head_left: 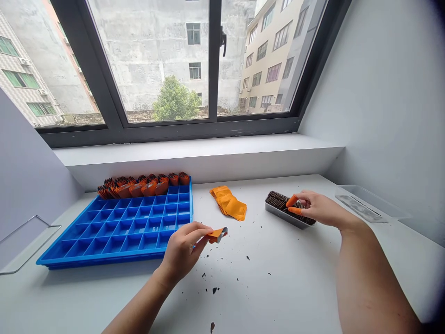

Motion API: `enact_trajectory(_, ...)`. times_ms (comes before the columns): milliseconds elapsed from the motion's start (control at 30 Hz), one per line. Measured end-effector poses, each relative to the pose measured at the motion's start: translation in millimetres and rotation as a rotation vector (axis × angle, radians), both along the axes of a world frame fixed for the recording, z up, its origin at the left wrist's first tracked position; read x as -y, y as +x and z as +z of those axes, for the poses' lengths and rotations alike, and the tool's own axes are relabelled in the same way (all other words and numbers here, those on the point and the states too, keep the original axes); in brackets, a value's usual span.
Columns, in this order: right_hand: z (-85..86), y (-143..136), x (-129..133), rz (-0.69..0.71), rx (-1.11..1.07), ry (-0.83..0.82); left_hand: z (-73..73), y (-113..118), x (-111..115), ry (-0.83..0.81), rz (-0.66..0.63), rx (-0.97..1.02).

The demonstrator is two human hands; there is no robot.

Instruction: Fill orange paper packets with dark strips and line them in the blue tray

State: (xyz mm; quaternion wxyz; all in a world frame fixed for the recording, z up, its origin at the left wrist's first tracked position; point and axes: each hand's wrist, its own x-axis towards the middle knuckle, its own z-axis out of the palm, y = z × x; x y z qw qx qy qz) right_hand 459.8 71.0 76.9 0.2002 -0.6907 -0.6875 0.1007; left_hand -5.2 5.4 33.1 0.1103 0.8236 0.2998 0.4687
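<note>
Pouch (216, 235), small and orange with a silvery open mouth, pinched between thumb and fingers of the left hand (184, 248) just past the near right corner of the blue tray (114, 250). Its long axis runs roughly left to right, mouth pointing right, away from the tray and towards the open middle of the worktop (278, 278).

To the right of the tray, well apart from the pouch, a shallow grey dish (278, 209) holds a dark, crumbly filling (276, 199). The right hand (321, 208) rests over the dish's right half, its orange-capped fingertips (292, 201) closed narrowly in a pinch at the filling; whether any material is gripped cannot be told. This hand is plainly the nearer one to the dish, and the pouch mouth lies to its left and nearer the person.

Between tray and dish, a loose stack of spare orange pouches (229, 204) lies flat. Filled pouches (146, 185) stand in the tray's far row, its other compartments showing bare blue. Dark crumbs (213, 290) are scattered on the worktop in front of the tray's right corner. A clear lid (368, 204) sits far right of the tray, by the wall.
</note>
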Motion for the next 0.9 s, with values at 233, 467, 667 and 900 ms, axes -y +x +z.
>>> enact_trajectory(233,9.0,-3,4,0.032,-0.062,-0.074,-1.2,-1,0,-0.028,-0.002,-0.012)
enact_trajectory(467,15.8,0,9,0.041,-0.122,0.033,-1.6,0,0,-0.046,-0.004,-0.009)
enact_trajectory(667,21.3,-15,12,0.035,-0.255,0.225,3.2,2,4,-0.131,-0.01,0.096)
enact_trajectory(900,53.2,-115,13,0.462,-0.598,0.377,11.3,2,4,-0.252,0.039,0.229)
